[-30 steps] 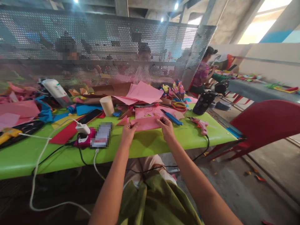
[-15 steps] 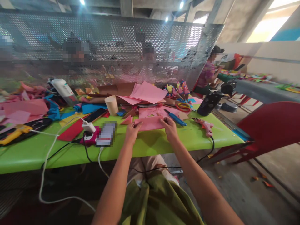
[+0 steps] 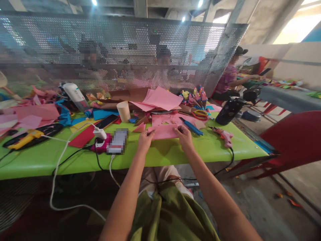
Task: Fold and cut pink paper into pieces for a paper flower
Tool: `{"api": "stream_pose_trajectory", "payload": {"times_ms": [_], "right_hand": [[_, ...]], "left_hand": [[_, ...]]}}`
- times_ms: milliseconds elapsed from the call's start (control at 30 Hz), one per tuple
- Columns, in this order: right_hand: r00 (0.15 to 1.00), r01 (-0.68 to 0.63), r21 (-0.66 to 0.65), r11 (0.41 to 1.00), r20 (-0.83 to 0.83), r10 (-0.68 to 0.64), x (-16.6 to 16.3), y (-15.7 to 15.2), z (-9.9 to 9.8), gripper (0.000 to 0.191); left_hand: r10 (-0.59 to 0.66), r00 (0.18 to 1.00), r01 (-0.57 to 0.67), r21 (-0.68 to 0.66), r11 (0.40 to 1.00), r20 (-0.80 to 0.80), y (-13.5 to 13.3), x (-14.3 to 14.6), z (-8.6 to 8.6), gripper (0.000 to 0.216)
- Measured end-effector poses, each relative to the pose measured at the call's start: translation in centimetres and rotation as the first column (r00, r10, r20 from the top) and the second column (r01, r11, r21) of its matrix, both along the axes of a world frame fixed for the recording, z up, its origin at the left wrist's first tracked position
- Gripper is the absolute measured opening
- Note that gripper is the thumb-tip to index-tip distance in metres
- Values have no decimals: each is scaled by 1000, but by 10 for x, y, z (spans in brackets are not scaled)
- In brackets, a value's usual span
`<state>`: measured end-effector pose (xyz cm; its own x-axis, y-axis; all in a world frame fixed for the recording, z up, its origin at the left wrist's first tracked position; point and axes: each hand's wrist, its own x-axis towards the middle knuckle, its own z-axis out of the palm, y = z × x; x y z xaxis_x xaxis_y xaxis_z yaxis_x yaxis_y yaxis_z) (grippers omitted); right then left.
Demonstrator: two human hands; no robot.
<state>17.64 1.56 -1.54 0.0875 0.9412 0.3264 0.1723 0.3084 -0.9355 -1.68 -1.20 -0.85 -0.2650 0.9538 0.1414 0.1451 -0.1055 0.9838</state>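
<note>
Both hands pinch a pink paper (image 3: pixel 164 131) at mid-frame: the left hand (image 3: pixel 145 140) grips its left end, the right hand (image 3: pixel 185 138) its right end, fingers closed on the sheet. It lies low over the green table (image 3: pixel 175 154), probably touching it, though the edge is hard to read. A clean crease would need the ends held level and the sheet taut. Right of the hands lie a blue cutter (image 3: pixel 191 126) and a glue gun (image 3: pixel 224 135); left, a blurred phone (image 3: pixel 117 141).
</note>
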Motion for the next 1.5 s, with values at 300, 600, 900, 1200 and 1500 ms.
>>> {"api": "stream_pose_trajectory", "payload": {"times_ms": [300, 600, 900, 1200, 1500], "right_hand": [[874, 75, -74, 994, 484, -30, -1, -11, 0, 22], [449, 96, -104, 990, 892, 50, -8, -29, 18, 18], [412, 103, -113, 988, 909, 61, -9, -30, 22, 16], [431, 102, -113, 988, 901, 58, -6, -29, 19, 16], [516, -22, 128, 992, 851, -99, -4, -54, 25, 47]], "left_hand": [[-32, 536, -242, -189, 952, -844, -28, 12, 23, 27], [83, 265, -138, 47, 989, -961, -38, 14, 19, 47], [-119, 321, 205, -54, 977, -940, -36, 7, 7, 33], [-233, 172, 372, -157, 915, -957, -59, 1, 1, 54], [-258, 139, 379, -190, 906, -956, -57, 0, 6, 60]]}}
